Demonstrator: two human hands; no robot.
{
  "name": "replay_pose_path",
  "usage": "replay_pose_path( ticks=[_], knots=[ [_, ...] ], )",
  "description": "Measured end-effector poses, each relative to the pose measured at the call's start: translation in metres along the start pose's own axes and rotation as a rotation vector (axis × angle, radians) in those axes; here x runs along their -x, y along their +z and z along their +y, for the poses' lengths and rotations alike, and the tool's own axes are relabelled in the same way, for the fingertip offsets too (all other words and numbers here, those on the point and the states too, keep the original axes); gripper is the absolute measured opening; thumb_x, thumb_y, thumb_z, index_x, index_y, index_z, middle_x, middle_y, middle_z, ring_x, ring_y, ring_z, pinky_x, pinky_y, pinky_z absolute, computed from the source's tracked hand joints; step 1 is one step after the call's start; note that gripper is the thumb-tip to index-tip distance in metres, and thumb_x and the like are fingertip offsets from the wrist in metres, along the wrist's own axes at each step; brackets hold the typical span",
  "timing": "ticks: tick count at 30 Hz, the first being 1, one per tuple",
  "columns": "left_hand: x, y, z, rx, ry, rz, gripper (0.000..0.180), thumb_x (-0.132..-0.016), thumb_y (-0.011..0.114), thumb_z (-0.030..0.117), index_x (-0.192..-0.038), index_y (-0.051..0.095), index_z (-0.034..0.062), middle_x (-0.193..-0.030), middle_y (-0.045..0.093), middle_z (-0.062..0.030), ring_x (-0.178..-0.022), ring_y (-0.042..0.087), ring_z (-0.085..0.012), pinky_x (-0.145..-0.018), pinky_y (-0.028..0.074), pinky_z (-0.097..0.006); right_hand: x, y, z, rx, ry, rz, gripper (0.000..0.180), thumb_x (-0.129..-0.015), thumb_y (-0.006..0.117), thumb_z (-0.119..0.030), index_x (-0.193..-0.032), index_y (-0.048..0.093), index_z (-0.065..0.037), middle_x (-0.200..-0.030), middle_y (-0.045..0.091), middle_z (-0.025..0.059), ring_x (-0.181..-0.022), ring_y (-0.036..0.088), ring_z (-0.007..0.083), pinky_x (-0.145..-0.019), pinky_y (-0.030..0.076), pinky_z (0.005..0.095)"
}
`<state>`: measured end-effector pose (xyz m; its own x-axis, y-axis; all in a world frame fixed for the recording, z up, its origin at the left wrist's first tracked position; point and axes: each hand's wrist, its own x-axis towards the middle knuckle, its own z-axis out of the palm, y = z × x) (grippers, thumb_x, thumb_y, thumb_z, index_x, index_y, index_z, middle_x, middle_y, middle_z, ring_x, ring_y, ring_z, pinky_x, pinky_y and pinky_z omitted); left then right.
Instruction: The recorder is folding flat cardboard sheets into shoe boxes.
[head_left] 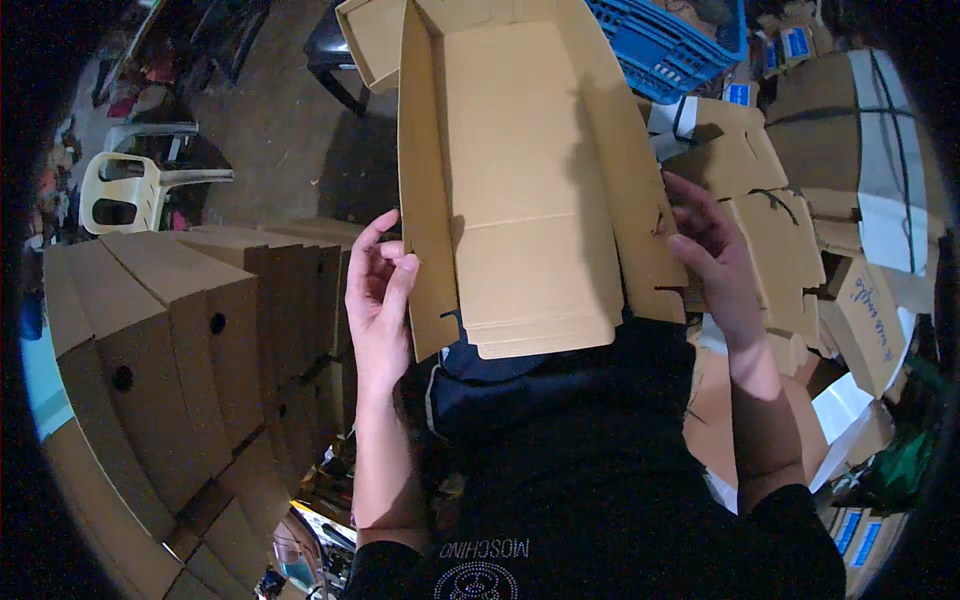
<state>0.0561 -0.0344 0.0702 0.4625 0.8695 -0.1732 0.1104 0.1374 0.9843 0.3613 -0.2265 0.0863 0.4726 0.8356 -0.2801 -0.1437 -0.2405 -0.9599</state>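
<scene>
A long brown cardboard box (520,150), partly folded, lies in front of my body with its side walls raised. Its near end flap is flat and points toward me. My left hand (380,300) pinches the left wall near its front corner, thumb over the edge and fingers curled outside. At the right wall, my right hand (715,260) holds the outer side, with the thumb along the edge and some fingertips hidden behind the board.
Folded cardboard boxes (160,320) stand stacked at the left, some with round holes. Flattened cardboard (770,250) and tied bundles (850,130) pile up at the right. A blue plastic crate (670,45) sits at the far right; a cream plastic chair (125,190) stands far left.
</scene>
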Motion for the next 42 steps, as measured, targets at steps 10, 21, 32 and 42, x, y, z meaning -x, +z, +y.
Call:
replay_pose_path(
  ticks=[10,21,32,42],
  knots=[
    [0.0,0.0,0.019,-0.112,-0.089,0.001,0.052,-0.097,0.07,-0.001,-0.148,0.057,-0.0014,-0.095,0.064,0.0041,-0.091,0.06,-0.0055,-0.093,0.051,-0.025,-0.001,0.0,-0.001,0.003,-0.013,-0.047,0.066,-0.093,0.077,-0.01,-0.154,0.052,-0.008,-0.118,0.07,0.0057,-0.113,0.065,0.0124,-0.103,0.05,0.0295],
    [-0.021,0.023,0.076,-0.802,0.001,-0.135,0.057,-0.087,0.074,-0.004,-0.139,0.056,0.0102,-0.09,0.065,-0.0053,-0.078,0.062,-0.0139,-0.071,0.053,-0.03,-0.007,0.003,-0.031,0.622,-0.298,-0.019,0.061,-0.084,0.073,-0.003,-0.143,0.057,-0.009,-0.143,0.058,0.0133,-0.132,0.059,0.0274,-0.113,0.046,0.0386],
    [-0.03,0.029,0.077,-1.306,0.313,-0.233,0.026,-0.086,0.075,0.007,-0.111,0.068,0.007,-0.1,0.069,-0.0154,-0.091,0.069,-0.0412,-0.078,0.057,-0.049,-0.024,0.01,-0.061,1.276,-0.686,-0.227,0.047,-0.077,0.074,-0.003,-0.122,0.064,-0.003,-0.129,0.063,0.0161,-0.138,0.052,0.0383,-0.114,0.047,0.0473],
    [-0.032,0.011,0.08,-1.31,0.432,-0.265,0.013,-0.087,0.074,0.009,-0.099,0.074,0.0058,-0.098,0.069,-0.0132,-0.094,0.068,-0.0371,-0.085,0.055,-0.047,-0.057,0.02,-0.08,1.644,-0.713,-0.431,0.019,-0.078,0.066,0.0,-0.097,0.067,-0.002,-0.111,0.066,0.0117,-0.125,0.056,0.0306,-0.109,0.048,0.0378]
  ],
)
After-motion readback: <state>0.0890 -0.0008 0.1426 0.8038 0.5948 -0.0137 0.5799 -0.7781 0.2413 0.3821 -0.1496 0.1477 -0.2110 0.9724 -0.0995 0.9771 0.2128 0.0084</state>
